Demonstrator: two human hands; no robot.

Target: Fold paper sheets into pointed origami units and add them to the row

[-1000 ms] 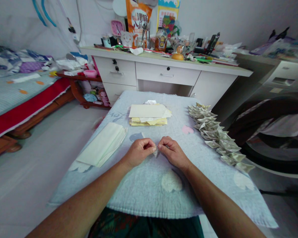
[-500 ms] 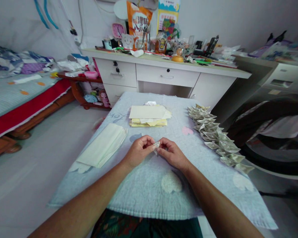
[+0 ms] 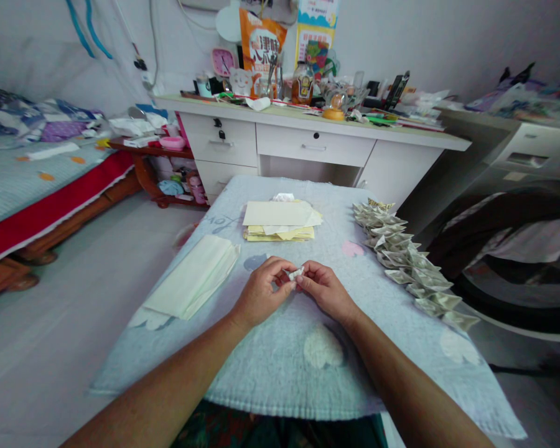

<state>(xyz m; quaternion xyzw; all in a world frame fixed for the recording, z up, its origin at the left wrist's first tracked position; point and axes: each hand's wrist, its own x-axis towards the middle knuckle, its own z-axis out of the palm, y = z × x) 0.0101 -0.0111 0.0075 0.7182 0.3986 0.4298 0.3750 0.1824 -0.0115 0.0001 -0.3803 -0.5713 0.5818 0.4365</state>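
Between my two hands is a small piece of folded paper [image 3: 296, 273], pale with a printed look. My left hand [image 3: 265, 291] pinches its left end between thumb and fingers. On the other end, the thumb and fingers of my right hand [image 3: 324, 287] are closed. Both hands are just above the cloth-covered table [image 3: 270, 367]. Rows of folded paper pieces [image 3: 408, 261] with pointed tips stand along the table's right side. To the left lies a folded stack of pale green paper [image 3: 193, 277]. Beyond my hands sits a pile of cream and yellow paper sheets [image 3: 280, 214].
A white desk [image 3: 315, 140] crowded with jars, bags and small items stands behind the table. To the right is a front-loading washing machine [image 3: 532, 155]. A bed [image 3: 51, 180] and a low wooden shelf [image 3: 144, 168] are on the left.
The folded paper has turned from a steep tilt to lying more level between my fingers. My left thumb and fingers have shifted, leaving a gap between them behind the paper.
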